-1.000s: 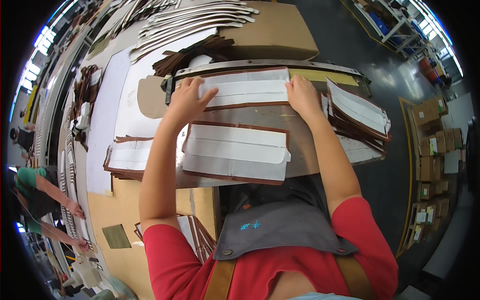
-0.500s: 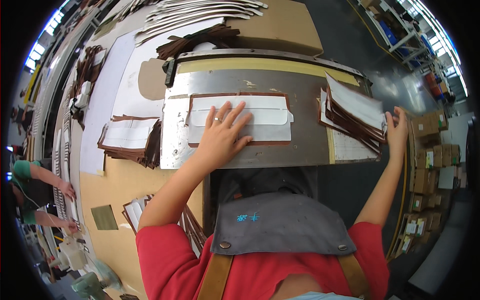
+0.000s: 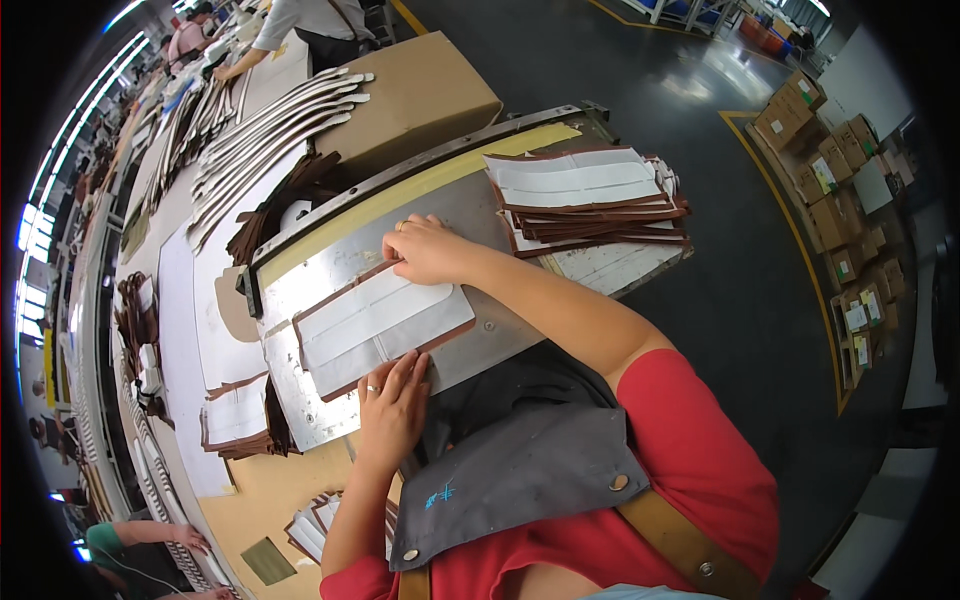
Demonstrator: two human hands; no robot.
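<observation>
Brown-edged and faced in white, the flat leather panel (image 3: 380, 325) is lying at the centre of the frame on the metal work plate (image 3: 330, 270), and I am pressing it from two sides: my left hand (image 3: 392, 405) is resting flat along its lower edge with fingers spread and gripping nothing, while my right hand (image 3: 428, 250) is bearing down on its upper corner with curled fingertips, pinning rather than grasping. To do this well, I judge I should be keeping even pressure across both edges so the white facing is seating square inside the brown border without creeping. Toward the upper right, a stack of finished panels (image 3: 590, 195) is sitting on the same plate; at the lower left a smaller pile (image 3: 238, 415) is waiting on the tan table (image 3: 270, 490). A cardboard box (image 3: 415, 100) is standing behind the plate. My right palm is hiding the panel's corner, so I cannot tell whether it is lying flush, and my apron is cutting off the plate's near edge.
</observation>
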